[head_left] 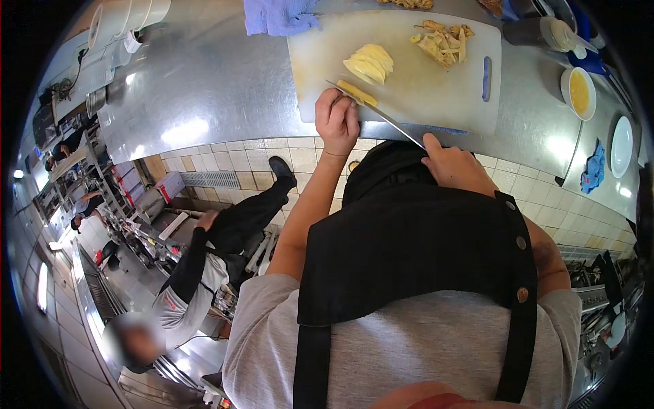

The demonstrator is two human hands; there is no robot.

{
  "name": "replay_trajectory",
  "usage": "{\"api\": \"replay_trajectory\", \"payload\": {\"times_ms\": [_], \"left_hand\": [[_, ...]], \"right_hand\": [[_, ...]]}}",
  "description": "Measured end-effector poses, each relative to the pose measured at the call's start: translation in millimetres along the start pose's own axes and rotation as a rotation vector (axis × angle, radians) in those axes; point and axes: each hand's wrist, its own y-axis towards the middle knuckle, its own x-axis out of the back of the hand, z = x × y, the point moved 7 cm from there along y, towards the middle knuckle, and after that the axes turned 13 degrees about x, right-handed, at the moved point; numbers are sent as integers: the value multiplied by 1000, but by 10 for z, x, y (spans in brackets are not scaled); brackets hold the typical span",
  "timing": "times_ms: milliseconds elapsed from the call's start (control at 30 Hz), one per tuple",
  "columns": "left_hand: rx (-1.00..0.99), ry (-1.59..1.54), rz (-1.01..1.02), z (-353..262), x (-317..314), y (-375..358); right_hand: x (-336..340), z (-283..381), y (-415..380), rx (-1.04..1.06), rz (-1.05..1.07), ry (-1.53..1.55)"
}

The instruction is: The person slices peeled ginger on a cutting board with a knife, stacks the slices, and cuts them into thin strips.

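My right hand (455, 163) is wrapped round the handle of a knife (396, 124), whose blade points up and left over the white cutting board (409, 88). My left hand (337, 119) has its fingers curled at the board's front edge, close to the blade's tip. A yellow piece (357, 93) lies along the blade beside those fingers; whether they hold it is hidden. Beyond it sits a fanned pile of pale yellow slices (368, 64). A heap of brownish peelings and scraps (444, 45) rests farther right on the board.
A purple cloth (279, 16) touches the board's back left. To the right are a bowl of yellow liquid (579, 93), a white plate (620, 147), a blue cloth (593, 168) and a container (541, 34). Another person (197, 273) is at the left.
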Motion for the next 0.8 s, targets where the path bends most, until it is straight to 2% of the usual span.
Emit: {"api": "replay_trajectory", "payload": {"times_ms": [200, 333, 433, 800], "left_hand": [[-9, 12, -9, -13, -1, 5], [-5, 4, 3, -22, 4, 6], [-10, -7, -10, -20, -12, 27], [-1, 16, -18, -39, 13, 32]], "right_hand": [[-2, 67, 95, 21, -58, 23], [-94, -4, 485, 189, -186, 1], [-54, -4, 686, 240, -200, 2], [137, 77, 473, 91, -154, -134]]}}
